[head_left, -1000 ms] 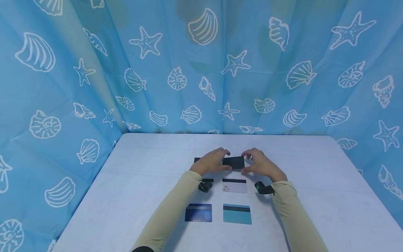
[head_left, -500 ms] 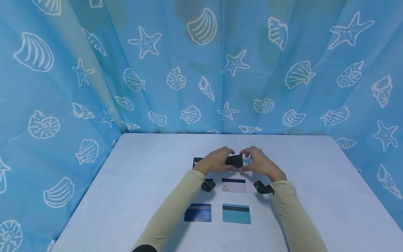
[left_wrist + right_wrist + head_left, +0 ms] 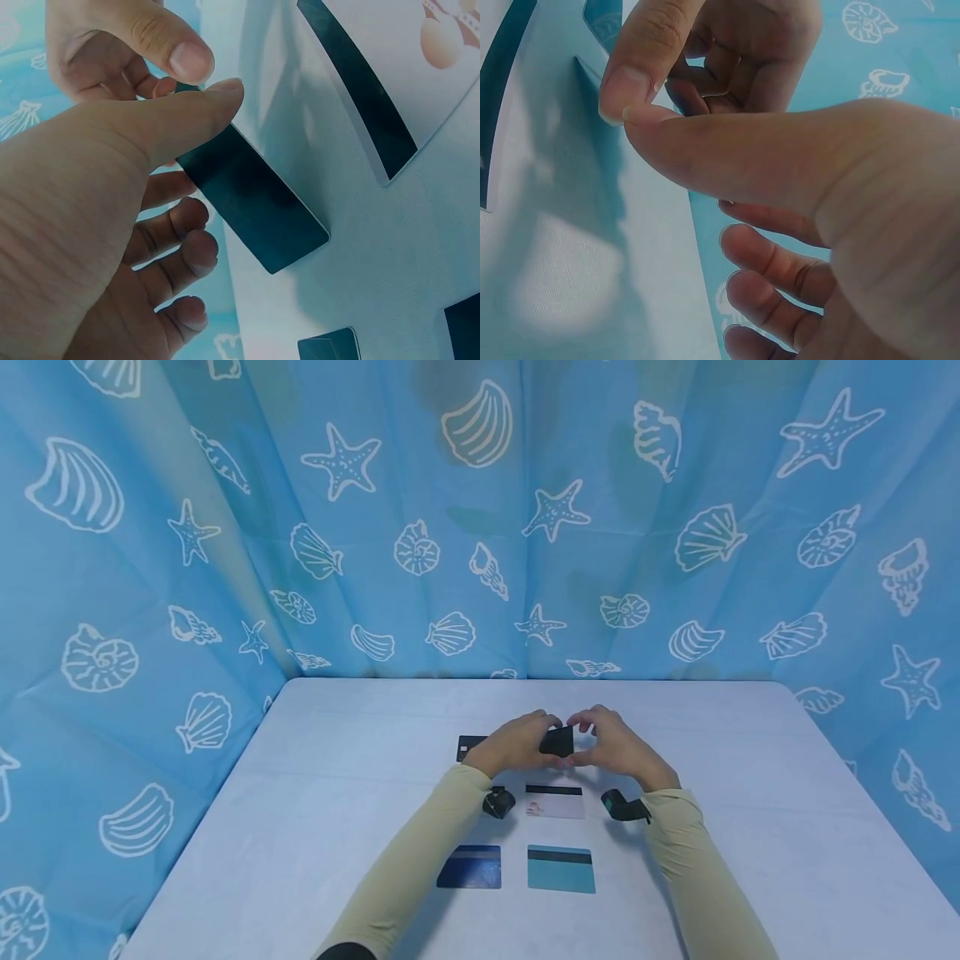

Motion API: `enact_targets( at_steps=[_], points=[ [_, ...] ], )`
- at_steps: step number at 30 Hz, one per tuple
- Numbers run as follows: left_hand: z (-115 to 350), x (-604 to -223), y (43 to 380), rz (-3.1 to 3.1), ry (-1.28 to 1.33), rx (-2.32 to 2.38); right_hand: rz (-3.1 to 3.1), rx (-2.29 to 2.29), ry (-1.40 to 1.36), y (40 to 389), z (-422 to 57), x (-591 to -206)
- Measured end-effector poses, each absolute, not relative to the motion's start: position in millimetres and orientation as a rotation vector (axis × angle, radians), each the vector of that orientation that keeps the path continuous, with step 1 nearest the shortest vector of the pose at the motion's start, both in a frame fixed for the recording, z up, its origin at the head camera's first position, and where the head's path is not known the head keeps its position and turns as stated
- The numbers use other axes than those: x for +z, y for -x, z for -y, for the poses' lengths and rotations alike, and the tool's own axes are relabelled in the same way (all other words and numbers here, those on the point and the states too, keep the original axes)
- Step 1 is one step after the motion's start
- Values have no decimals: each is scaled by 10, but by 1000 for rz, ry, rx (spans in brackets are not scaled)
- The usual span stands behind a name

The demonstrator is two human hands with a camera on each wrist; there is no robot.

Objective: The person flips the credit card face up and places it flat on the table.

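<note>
A black plastic card [image 3: 557, 742] is tipped up off the white table between my two hands. My left hand [image 3: 521, 743] pinches it, thumb [image 3: 202, 112] across its face in the left wrist view, where the lower part of the card [image 3: 262, 206] shows. At the card's right end, my right hand [image 3: 618, 750] grips between thumb and index finger. Both thumb tips meet there, and in the right wrist view they and the left hand [image 3: 727, 52] hide the card. Just left of my left hand lies another black card [image 3: 467, 746] with a chip, partly covered by the hand.
Nearer to me lie a pale card [image 3: 558, 807] with a black stripe, a dark blue card [image 3: 480, 877] and a teal card [image 3: 561, 878]. Wrist cameras [image 3: 624, 807] hang under both wrists. A blue shell-print curtain [image 3: 420, 610] stands behind the table's far edge.
My left hand has slid right along the black card, closing up to the right hand. The card has tilted up, and less of it shows between the hands.
</note>
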State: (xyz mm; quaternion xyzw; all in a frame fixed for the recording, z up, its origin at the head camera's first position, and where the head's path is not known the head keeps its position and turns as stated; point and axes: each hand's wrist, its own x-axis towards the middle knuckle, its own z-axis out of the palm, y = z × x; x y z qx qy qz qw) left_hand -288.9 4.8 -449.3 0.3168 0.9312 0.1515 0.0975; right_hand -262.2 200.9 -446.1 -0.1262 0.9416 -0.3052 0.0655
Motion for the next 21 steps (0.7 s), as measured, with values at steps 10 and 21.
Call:
enact_targets(
  at_steps=[10, 21],
  points=[
    [-59, -4446, 2855, -2757, -907, 473, -2830, -939, 396, 2603, -2000, -4432],
    [-23, -4454, 2886, -2762, -912, 500, -2804, -951, 389, 2605, -2003, -4426]
  ],
)
